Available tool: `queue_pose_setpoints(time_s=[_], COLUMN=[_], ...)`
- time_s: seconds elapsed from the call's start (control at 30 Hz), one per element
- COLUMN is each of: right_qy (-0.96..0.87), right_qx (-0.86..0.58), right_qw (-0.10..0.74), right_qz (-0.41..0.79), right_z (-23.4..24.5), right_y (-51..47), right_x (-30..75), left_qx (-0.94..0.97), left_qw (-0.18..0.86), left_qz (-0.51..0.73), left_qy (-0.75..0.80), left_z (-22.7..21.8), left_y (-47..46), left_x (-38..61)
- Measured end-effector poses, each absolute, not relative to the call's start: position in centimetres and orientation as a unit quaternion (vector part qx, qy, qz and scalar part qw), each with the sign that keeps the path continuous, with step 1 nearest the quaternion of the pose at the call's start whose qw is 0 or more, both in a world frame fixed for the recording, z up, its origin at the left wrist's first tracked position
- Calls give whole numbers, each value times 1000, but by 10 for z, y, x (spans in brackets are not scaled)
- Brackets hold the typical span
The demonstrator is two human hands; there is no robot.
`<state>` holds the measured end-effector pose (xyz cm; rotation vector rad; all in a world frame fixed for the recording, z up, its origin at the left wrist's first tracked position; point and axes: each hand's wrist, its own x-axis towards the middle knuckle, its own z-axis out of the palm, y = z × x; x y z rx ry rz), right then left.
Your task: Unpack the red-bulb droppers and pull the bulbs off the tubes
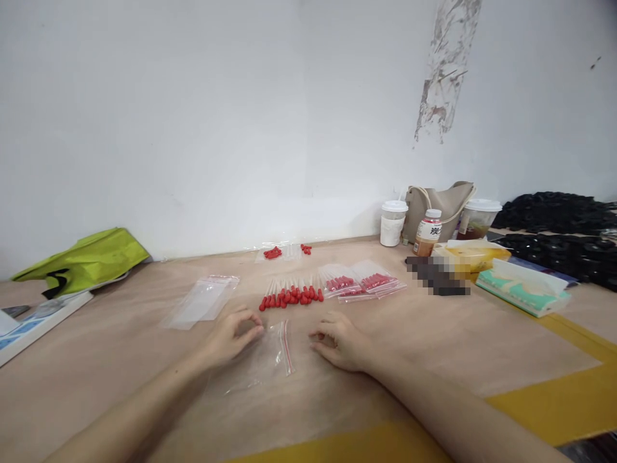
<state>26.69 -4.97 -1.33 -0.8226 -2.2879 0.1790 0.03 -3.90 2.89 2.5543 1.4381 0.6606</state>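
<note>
An empty clear zip bag with a red seal strip lies on the brown table between my hands. My left hand rests on the bag's left part, fingers curled with fingertips pressing the plastic. My right hand sits just right of the bag on the table, fingers curled and holding nothing I can see. Beyond them lies a row of red-bulbed droppers. Filled bags of droppers lie to the right of that row. A stack of empty zip bags lies to the left.
More droppers in plastic lie by the wall. A lime-green bag is at the far left. Two cups, a bottle, a beige bag, a tissue pack and black parts crowd the right.
</note>
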Motion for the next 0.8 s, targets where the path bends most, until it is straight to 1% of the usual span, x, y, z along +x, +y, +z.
queue_pose_setpoints(time_s=[0.13,0.23,0.33,0.4,0.5,0.57,0.7,0.8], right_qy=[-903,-934,-951,-955,-955,-953,-929,-888], right_qx=[-260,-207,-175,-167,-155,-151,-209,-305], right_qw=[334,288,251,243,249,260,303,344], right_qz=[70,46,38,43,47,49,37,0], right_z=[-9,-5,-5,-5,-5,-4,-1,0], right_y=[-63,-70,-71,-71,-70,-70,-66,-55], right_x=[251,244,245,247,251,253,261,272], left_qx=[889,915,903,883,830,791,765,769], left_qw=[86,104,133,150,160,168,228,270], left_qz=[156,69,29,59,173,218,161,176], left_qy=[423,384,408,442,506,547,581,552], left_z=[20,19,17,16,10,6,1,6], left_y=[-64,-71,-72,-68,-54,-42,-33,-39], left_x=[-5,2,8,12,17,20,21,5])
